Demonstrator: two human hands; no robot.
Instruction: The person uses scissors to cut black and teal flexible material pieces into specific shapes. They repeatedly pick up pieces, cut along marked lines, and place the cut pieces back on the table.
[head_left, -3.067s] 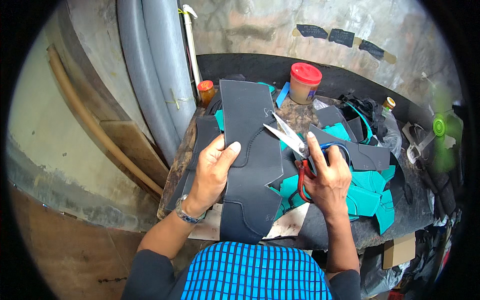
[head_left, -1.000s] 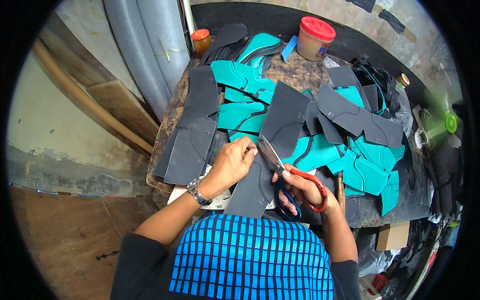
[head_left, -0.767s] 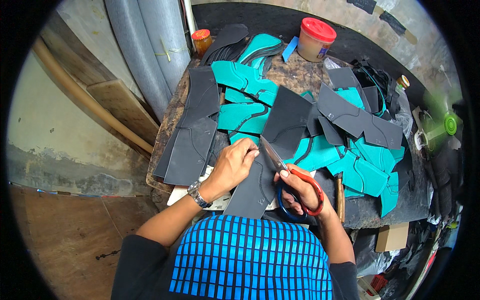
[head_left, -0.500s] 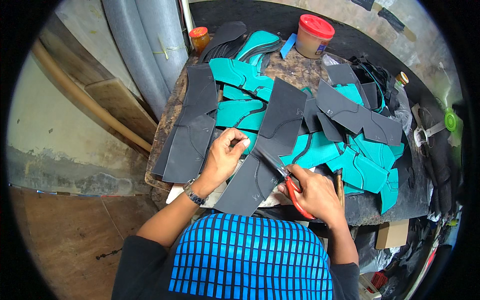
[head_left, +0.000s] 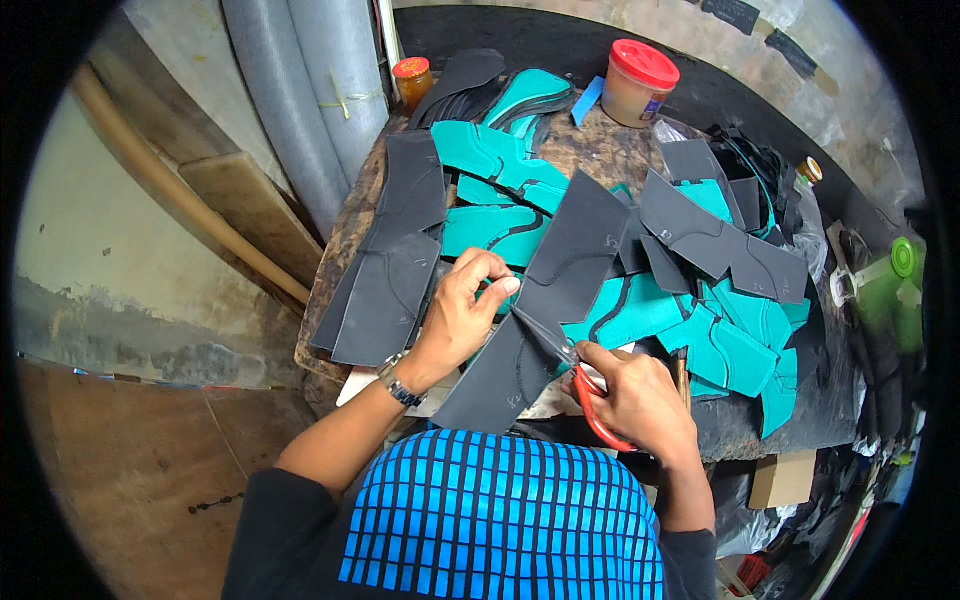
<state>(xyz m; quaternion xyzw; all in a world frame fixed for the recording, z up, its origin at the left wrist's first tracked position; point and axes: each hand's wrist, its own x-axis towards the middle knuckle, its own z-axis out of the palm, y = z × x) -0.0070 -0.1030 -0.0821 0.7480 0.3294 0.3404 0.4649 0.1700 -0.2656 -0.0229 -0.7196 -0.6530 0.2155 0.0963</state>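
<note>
Left hand [head_left: 462, 318]: pinches edge of dark grey leather piece [head_left: 560, 290] over cluttered workbench [head_left: 370, 200]. Right hand [head_left: 640, 405]: fist wrapped round red-handled scissors [head_left: 575, 365], blades in piece. Teal cutouts [head_left: 495, 165] behind.

The person is wearing a dark long-sleeved top, its sleeves [head_left: 300, 520] reaching down both upper arms. Over the chest is showing a bright blue panel [head_left: 500, 520] crossed by dark grid lines. A metal watch [head_left: 398, 380] is circling the left wrist.

Scissors [head_left: 585, 385] closed deeper into dark sheet [head_left: 545, 300]; left hand [head_left: 460, 320] shifted up its edge.
</note>
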